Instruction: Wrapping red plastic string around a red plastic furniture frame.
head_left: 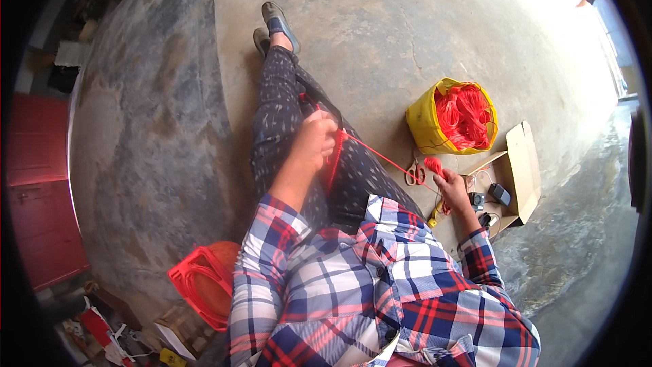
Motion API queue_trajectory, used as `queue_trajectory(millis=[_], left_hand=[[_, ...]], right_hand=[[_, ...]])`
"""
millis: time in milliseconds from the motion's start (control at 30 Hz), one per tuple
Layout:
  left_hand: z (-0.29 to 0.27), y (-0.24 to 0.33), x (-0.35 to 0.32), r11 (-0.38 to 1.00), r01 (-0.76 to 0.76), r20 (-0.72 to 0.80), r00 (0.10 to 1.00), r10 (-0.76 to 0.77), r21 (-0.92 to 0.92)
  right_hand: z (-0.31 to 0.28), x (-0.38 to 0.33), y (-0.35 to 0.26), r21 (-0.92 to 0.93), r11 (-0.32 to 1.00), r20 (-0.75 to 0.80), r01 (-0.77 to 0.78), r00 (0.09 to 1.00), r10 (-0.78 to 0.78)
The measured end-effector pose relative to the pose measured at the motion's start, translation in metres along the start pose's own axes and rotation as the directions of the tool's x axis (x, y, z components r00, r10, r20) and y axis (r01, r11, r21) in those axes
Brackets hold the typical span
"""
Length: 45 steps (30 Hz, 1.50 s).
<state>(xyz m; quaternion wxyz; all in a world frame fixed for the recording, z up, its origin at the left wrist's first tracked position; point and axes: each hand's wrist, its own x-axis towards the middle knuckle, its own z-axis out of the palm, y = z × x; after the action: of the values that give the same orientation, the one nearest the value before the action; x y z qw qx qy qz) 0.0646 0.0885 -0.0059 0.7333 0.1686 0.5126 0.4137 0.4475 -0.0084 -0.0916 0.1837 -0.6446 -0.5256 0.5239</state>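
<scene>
My left hand [317, 139] is closed over my thighs on a narrow red woven piece [336, 160], whose lower end hangs below the fingers. From there a red cord [384, 158] stretches in a nearly straight line to my right hand [455, 191]. That hand is closed around a small bundle of red cord [433, 165], which sticks out above the fingers. Close by on the floor lies a pair of scissors [414, 172]. Beyond my right hand stands a yellow bag [424, 122] filled with loose red cord [465, 115].
An open cardboard box [523, 170] with small black devices [499, 194] lies on the right. A yellow object [435, 217] rests near my right wrist. At my left are a red plastic item [197, 282] and assorted clutter [109, 333]. Red doors [41, 190] line the left wall.
</scene>
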Motion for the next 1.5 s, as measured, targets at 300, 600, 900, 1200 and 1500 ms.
queue_trajectory(millis=[300, 600, 900, 1200, 1500], left_hand=[[0.060, -0.033, -0.076, 0.283, -0.727, 0.473, 0.642, 0.604, 0.626], [0.021, 0.036, -0.048, 0.640, -0.734, 0.107, 0.672, 0.733, 0.227], [0.009, 0.001, 0.003, 0.239, -0.424, 0.177, 0.733, 0.656, 0.874], [0.010, -0.029, -0.021, 0.356, -0.491, 0.141, 0.721, 0.679, 0.795], [0.011, -0.042, -0.005, 0.542, -0.482, 0.055, 0.779, 0.624, 0.688]], right_hand=[[0.059, 0.009, -0.155, 0.744, 0.647, 0.442, -0.167, 0.849, -0.290], [0.054, 0.069, -0.193, 0.705, 0.699, 0.478, -0.124, 0.810, -0.338], [0.108, 0.116, -0.191, -0.299, 0.652, 0.141, 0.696, 0.708, -0.692], [0.029, 0.016, -0.240, 0.741, 0.473, -0.021, 0.477, 0.721, -0.693], [0.053, -0.114, -0.291, 0.576, 0.509, 0.798, -0.640, 0.306, -0.520]])
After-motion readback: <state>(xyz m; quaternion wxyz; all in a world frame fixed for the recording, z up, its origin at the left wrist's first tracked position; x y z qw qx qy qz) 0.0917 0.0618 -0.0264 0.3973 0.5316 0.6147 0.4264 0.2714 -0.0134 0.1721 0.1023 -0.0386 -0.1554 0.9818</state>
